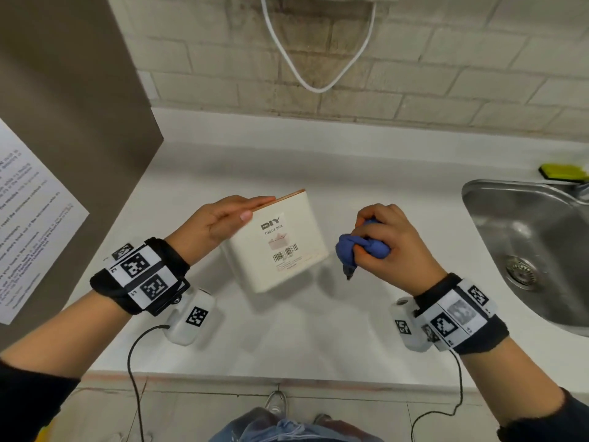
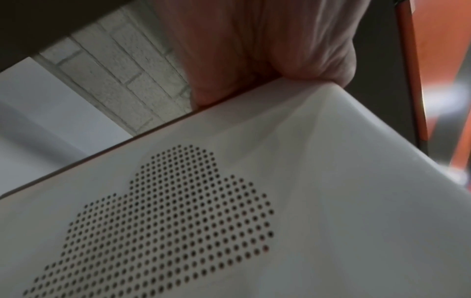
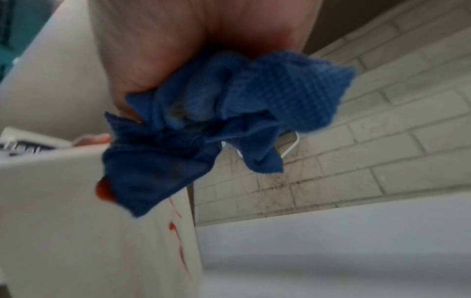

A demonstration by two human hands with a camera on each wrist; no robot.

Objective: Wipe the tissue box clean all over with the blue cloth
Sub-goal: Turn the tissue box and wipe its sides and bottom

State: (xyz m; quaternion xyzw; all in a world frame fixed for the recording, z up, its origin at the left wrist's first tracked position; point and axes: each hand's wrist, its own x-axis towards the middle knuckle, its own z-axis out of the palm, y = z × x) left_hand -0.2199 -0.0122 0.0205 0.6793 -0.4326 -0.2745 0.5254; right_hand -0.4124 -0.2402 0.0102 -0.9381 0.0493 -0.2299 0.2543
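Observation:
A cream tissue box [image 1: 280, 247] with a printed label and barcode is held tilted above the white counter [image 1: 318, 330]. My left hand [image 1: 223, 221] pinches its upper left edge, thumb on the labelled face and fingers along the far side. In the left wrist view the box [image 2: 318, 201] shows a side with a cloud of small holes under my left hand [image 2: 254, 50]. My right hand [image 1: 385, 237] grips the bunched blue cloth [image 1: 350, 247] just right of the box, apart from it. In the right wrist view the cloth [image 3: 229, 113] hangs beside a box side [image 3: 76, 231] with red streaks [image 3: 175, 231].
A steel sink [image 1: 526, 237] is set into the counter at the right, with a yellow-green sponge [image 1: 562, 171] behind it. A brown panel [image 1: 63, 122] with a paper notice [image 1: 32, 218] stands at the left. A white cable [image 1: 318, 87] hangs on the brick wall.

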